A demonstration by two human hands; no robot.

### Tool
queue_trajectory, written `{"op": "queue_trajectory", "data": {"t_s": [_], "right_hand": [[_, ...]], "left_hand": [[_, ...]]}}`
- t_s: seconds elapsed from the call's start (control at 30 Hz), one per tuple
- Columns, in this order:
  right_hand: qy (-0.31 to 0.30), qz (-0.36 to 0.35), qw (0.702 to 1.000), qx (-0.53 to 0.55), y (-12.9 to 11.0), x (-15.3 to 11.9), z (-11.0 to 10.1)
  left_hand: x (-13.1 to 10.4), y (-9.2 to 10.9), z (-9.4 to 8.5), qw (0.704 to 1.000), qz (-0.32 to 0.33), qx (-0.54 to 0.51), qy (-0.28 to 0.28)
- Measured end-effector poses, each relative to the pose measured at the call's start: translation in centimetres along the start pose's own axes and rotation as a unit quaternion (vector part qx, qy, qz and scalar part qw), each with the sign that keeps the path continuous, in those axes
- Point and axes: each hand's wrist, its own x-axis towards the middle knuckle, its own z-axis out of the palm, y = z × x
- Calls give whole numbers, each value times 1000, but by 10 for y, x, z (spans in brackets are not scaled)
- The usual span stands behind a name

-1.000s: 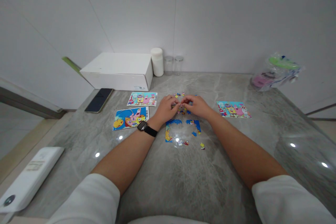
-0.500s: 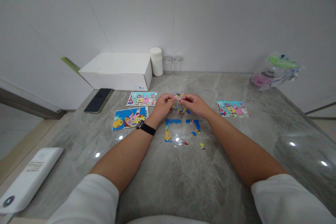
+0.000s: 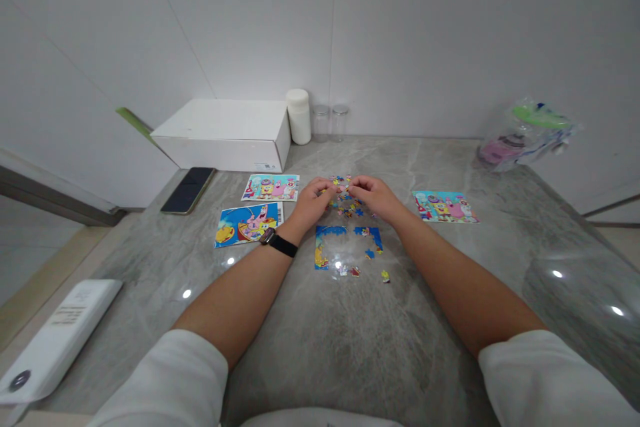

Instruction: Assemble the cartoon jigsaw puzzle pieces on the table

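Note:
Both of my hands meet over a loose heap of small jigsaw puzzle pieces (image 3: pixel 351 208). My left hand (image 3: pixel 314 200), a black watch on its wrist, has thumb and fingers pressed together at the heap's left side; what lies between them is too small to make out. Opposite it, my right hand (image 3: pixel 374 196) pinches what looks like a small puzzle piece (image 3: pixel 348 189). Closer to me lies a partly joined blue puzzle border (image 3: pixel 331 231), with a joined corner section (image 3: pixel 369 232) at its right. A few single pieces, one of them yellow (image 3: pixel 385 276), lie below.
Left of the hands are a blue picture card (image 3: pixel 240 225) and a cartoon picture sheet (image 3: pixel 271 187); a similar sheet (image 3: pixel 445 207) lies right. A phone (image 3: pixel 189 191), white box (image 3: pixel 220 137), white bottle (image 3: pixel 299 117), two clear jars (image 3: pixel 330 123), plastic bag (image 3: pixel 523 137) and white device (image 3: pixel 60 340) surround them.
My right hand has shifted slightly to the right, widening the space between the fingertips of both hands. The left hand stays almost where it was over the pieces.

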Motion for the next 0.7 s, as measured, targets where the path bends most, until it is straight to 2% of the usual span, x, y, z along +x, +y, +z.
{"op": "queue_trajectory", "data": {"t_s": [0.23,0.7], "right_hand": [[0,8,1000,-17,1,0,-2],[-2,-7,999,-31,0,0,0]], "left_hand": [[1,-4,1,1000,-1,10,15],[-2,3,0,998,16,64,-6]]}}
